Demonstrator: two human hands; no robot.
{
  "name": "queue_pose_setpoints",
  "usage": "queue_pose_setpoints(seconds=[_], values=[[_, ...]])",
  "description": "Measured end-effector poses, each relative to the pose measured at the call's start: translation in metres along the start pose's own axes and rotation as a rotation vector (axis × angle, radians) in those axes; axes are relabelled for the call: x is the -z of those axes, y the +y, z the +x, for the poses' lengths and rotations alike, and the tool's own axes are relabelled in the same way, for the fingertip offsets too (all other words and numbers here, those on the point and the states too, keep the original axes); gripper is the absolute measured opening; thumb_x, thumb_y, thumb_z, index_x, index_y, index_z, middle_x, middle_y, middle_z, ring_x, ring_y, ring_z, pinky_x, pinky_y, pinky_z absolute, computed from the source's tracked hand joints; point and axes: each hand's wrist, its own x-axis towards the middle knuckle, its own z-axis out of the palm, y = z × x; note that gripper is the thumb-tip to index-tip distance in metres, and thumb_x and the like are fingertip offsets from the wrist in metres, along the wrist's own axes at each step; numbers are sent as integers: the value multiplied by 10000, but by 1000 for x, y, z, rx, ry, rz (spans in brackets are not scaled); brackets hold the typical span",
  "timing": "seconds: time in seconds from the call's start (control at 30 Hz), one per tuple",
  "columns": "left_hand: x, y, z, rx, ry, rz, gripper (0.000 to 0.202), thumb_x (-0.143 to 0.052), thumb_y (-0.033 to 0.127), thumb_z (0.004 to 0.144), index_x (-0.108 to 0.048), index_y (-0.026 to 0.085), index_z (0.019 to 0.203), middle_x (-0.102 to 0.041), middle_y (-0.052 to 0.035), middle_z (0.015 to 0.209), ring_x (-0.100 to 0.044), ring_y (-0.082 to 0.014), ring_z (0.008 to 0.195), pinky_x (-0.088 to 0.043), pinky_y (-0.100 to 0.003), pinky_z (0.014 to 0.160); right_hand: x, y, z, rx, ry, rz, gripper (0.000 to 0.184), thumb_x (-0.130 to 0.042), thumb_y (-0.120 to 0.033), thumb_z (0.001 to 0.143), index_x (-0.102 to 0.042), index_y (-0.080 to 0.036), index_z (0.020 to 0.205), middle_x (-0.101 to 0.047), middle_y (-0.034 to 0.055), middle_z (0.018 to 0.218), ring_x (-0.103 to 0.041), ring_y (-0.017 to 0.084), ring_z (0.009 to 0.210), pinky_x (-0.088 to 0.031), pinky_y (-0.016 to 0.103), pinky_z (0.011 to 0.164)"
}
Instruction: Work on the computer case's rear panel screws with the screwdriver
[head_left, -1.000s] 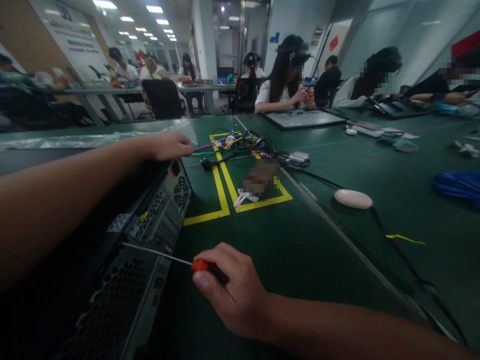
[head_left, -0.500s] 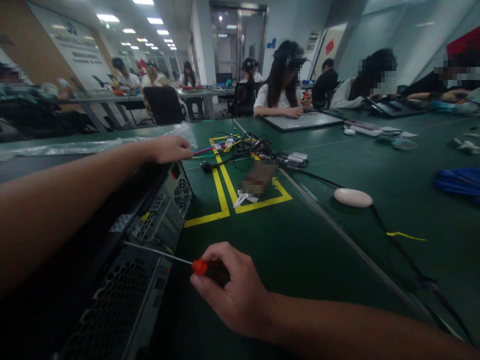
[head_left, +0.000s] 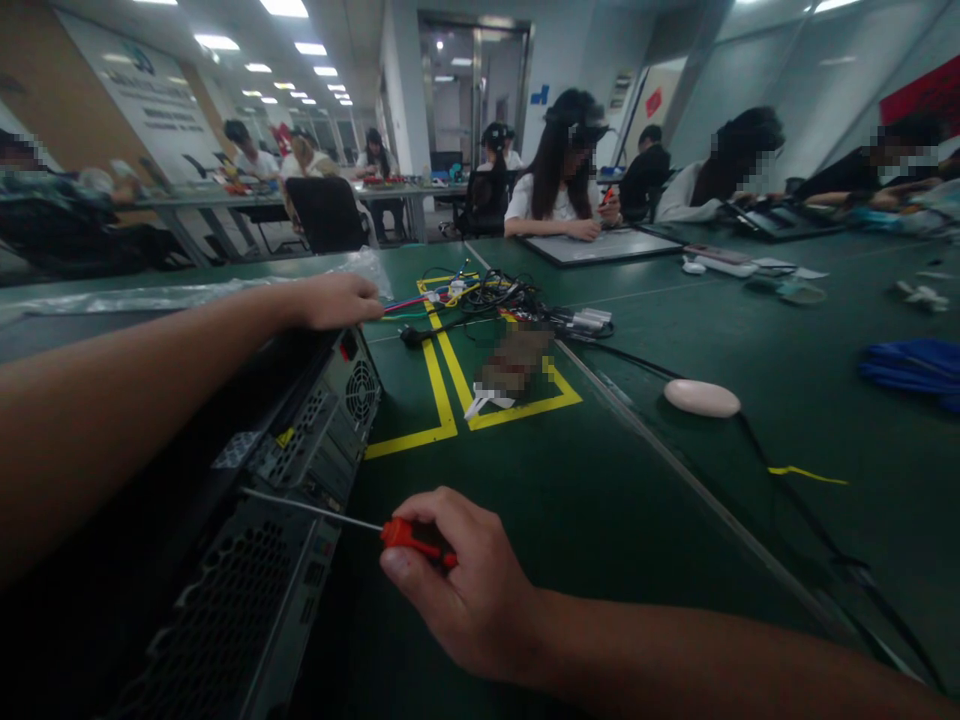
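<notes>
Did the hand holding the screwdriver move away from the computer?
No. The right hand keeps the screwdriver tip at the same spot on the computer case back panel.

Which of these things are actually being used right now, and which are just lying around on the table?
In use: screwdriver in the right hand, its tip at the computer case; left hand resting on that case.
Lying about: cable tangle, white mouse, blue bundle, plastic sheet.
</notes>
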Motion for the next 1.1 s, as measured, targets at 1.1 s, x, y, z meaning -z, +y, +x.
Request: queue_pose_setpoints(seconds=[1.1], values=[[1, 9, -5, 1, 2, -14, 329, -473, 534, 705, -601, 234, 744, -660, -50, 748, -655, -253, 813, -457, -313, 704, -3, 0, -2, -1, 30, 0, 189, -650, -375, 984, -704, -197, 1023, -681, 16, 829, -597, 144, 666, -506, 263, 650]])
